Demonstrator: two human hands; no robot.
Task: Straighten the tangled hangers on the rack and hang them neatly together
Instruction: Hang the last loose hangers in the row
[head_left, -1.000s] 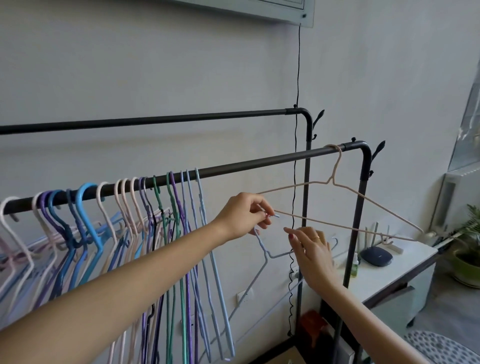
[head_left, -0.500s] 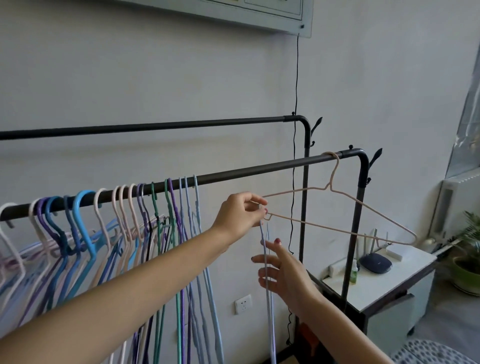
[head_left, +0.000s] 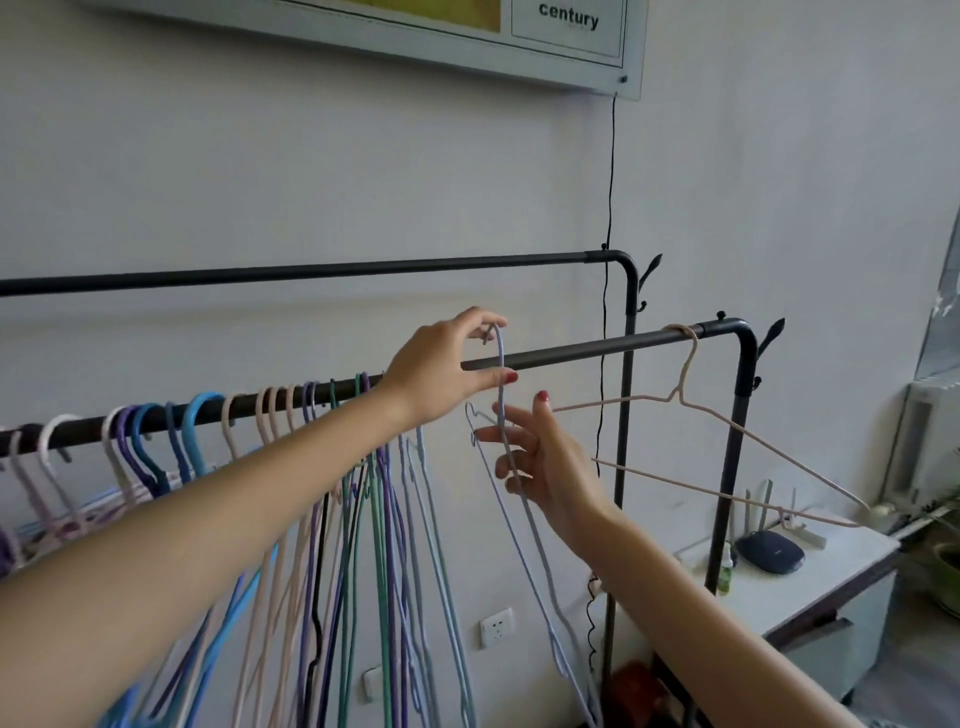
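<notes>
Head view. The task appears mostly done. A dense group of coloured hangers (head_left: 291, 431) already hangs hook-over-rail on the front rail (head_left: 571, 352) of the black garment rack (head_left: 724, 467), their bodies turned edge-on and close together. An exact count is not possible because hooks overlap and the left hooks run off the frame edge; more than a dozen hooks can be made out.

One lavender wire hanger (head_left: 501, 364) is off the rail. The left hand (head_left: 441, 371) is pinched on its hook, thumb and fingertips closed, holding the hook just above the rail beside the hung group. The right hand (head_left: 535, 457) is spread, fingers apart, resting against the wire neck below.

One beige wire hanger (head_left: 685, 395) hangs alone near the right end of the same rail, well apart from the group and turned broadside.

Remaining, as judged: seat the lavender hanger, then move the beige hanger to the group. The rear rail (head_left: 311, 270) carries no hangers.
</notes>
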